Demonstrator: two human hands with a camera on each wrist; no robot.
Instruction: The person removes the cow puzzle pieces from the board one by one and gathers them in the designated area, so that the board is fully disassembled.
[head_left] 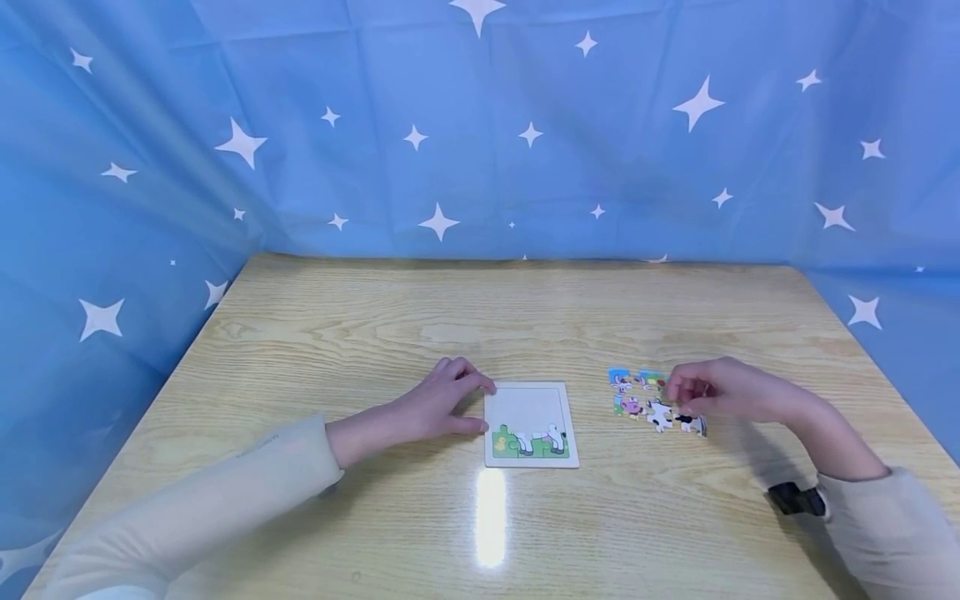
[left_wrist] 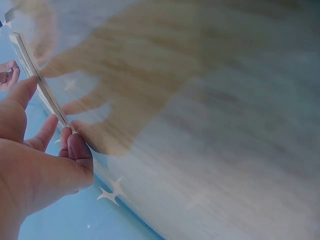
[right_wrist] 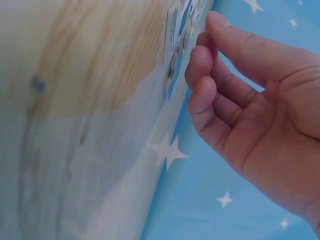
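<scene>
My left hand point(head_left: 441, 402) touches the left edge of a white-framed puzzle board point(head_left: 525, 407), index finger at the upper corner and thumb lower down. Along the board's bottom row sit fitted pieces showing green grass, a yellow duck and white animal legs; its upper part is bare white. In the left wrist view, the fingertips of that hand point(left_wrist: 47, 150) meet the board's thin side point(left_wrist: 42, 82). Over the right end of a cluster of loose puzzle pieces point(head_left: 632, 406) hovers my right hand point(head_left: 738, 389). Its fingers point(right_wrist: 201, 95) are loosely bent, with nothing visible between them and the thumb.
Both hands work above a light wood-grain table point(head_left: 360, 325). A blue cloth with white stars point(head_left: 465, 108) hangs behind it and along both sides. A black band point(head_left: 797, 499) shows at the right sleeve. Light glares on the tabletop just below the board.
</scene>
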